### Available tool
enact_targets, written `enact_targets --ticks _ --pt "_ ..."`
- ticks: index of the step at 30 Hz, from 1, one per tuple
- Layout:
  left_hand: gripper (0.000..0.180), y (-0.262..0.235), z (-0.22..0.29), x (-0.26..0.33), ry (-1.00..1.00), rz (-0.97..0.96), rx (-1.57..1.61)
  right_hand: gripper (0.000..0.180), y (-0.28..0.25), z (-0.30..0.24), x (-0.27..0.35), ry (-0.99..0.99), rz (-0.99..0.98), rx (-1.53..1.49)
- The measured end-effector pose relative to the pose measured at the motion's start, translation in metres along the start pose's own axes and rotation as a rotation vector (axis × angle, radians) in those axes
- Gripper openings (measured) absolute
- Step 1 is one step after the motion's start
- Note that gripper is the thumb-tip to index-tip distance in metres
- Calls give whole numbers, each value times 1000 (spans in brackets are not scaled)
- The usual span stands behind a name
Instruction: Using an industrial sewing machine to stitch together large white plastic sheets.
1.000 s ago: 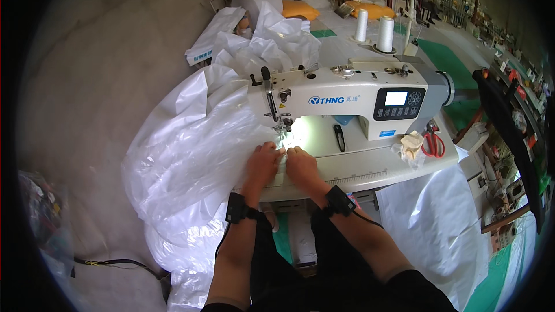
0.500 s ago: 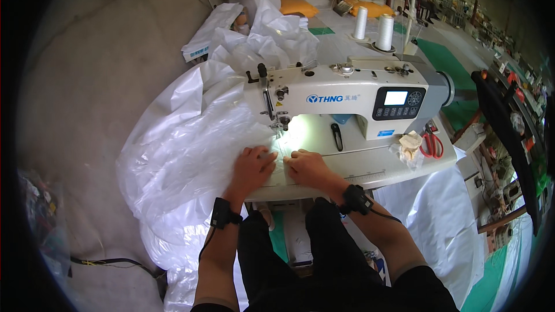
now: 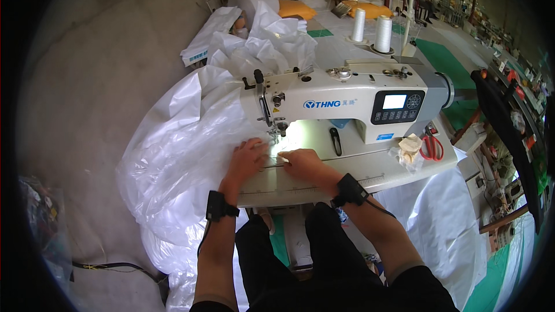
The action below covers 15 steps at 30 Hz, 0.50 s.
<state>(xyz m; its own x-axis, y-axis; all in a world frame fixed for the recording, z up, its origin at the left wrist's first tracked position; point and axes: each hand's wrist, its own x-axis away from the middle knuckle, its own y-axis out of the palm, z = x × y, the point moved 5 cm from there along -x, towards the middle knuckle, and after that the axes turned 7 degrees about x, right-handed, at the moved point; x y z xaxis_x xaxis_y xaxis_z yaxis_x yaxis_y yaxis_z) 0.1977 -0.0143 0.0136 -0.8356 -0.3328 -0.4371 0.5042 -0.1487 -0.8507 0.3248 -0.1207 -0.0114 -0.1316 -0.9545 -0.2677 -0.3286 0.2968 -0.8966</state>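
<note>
While both hands have drawn back from the needle, left hand (image 3: 247, 159) and right hand (image 3: 302, 163) press flat (nothing pinched) on white plastic sheeting (image 3: 191, 150) at the table's front edge (image 3: 300, 190); feeding looks underway.

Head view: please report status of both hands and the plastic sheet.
Left hand, right hand flat on white plastic sheet. Sheet under sewing machine needle. Scissors aside, nothing blocking.

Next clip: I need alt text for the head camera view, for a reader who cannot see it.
A seated person presses the left hand and right hand flat on white plastic sheeting at the needle of a white sewing machine. Red-handled scissors lie to the right, and two thread cones stand behind.
</note>
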Motion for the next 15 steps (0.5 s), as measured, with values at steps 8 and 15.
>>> enact_targets --ticks 8,15 --pt "19 13 17 7 70 -62 123 31 -21 13 -6 -36 -21 162" --pt "11 29 -10 -18 -306 12 265 19 1 17 -22 -81 75 30"
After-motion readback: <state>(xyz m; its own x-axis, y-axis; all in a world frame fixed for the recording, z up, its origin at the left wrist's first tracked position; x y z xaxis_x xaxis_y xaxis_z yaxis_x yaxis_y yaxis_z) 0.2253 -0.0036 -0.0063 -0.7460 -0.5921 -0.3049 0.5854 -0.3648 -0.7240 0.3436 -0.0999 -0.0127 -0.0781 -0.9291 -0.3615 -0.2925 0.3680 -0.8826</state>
